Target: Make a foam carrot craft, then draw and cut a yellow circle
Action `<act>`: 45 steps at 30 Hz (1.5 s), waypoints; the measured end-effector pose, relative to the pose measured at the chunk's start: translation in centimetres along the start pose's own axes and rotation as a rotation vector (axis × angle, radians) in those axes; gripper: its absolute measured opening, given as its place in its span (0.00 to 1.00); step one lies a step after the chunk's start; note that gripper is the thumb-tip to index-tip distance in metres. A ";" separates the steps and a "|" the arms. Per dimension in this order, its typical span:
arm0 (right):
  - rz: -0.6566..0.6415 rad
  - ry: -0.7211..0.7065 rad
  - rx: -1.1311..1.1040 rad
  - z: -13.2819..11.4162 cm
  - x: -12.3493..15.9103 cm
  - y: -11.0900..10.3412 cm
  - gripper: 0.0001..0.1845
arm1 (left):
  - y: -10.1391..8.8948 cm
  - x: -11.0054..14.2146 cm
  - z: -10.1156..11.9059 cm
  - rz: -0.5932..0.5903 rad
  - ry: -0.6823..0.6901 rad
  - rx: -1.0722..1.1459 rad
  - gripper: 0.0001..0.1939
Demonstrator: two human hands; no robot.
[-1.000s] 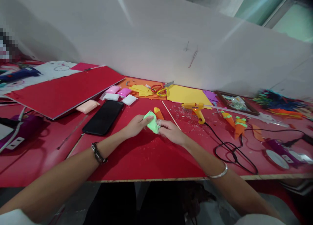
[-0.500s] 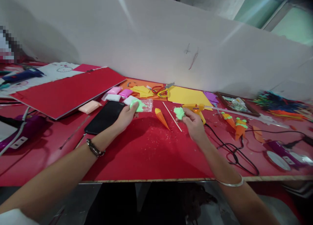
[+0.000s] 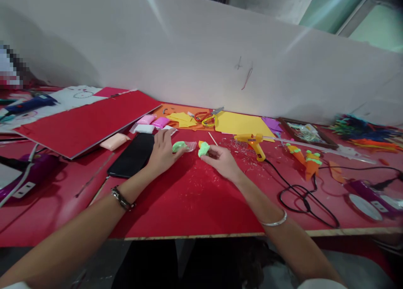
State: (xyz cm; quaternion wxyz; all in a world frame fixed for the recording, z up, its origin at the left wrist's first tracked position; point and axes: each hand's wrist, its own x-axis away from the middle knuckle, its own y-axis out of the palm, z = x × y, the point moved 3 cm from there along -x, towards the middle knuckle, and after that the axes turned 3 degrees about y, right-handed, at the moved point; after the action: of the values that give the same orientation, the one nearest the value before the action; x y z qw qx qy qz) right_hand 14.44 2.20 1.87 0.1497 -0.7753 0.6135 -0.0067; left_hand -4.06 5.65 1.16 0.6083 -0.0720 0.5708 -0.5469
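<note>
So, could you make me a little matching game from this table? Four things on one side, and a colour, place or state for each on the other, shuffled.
Things
1. phone
2. glue gun
3. soft lump
4. pair of cones

Clues
A. orange, toward the right of the table
B. light green, held by the fingers of the right hand
C. black, lying flat
D. yellow, with a cord

Pairs: 1-C, 2-D, 3-B, 4-A

Can count two hands [image 3: 163,154] [image 3: 225,162], one green lump [image 3: 204,148], one green packet [image 3: 179,145], two pink packets [image 3: 146,119] [image 3: 161,122], one peach packet [image 3: 114,142], one black phone [image 3: 134,154], one yellow glue gun [image 3: 256,145], and two orange cones with green trimming [image 3: 298,155] [image 3: 312,167].
</note>
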 end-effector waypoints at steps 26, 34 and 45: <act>-0.025 -0.297 0.478 -0.9 2.1 1.8 0.10 | 1.8 1.9 4.9 -0.582 -0.131 0.968 0.16; -0.018 -0.171 0.230 -1.2 1.9 1.5 0.03 | 2.3 1.9 4.8 -0.711 -0.392 1.354 0.14; 0.042 0.058 -0.436 1.3 1.1 0.7 0.13 | 0.9 -0.1 0.8 -0.132 -0.678 1.519 0.09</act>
State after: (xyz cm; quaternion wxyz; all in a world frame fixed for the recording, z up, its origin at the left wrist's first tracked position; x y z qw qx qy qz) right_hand 14.34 1.26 0.31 -0.0391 -0.7758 0.6206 0.1067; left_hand -2.91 5.65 0.85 0.5969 0.1639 -0.1725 -0.7662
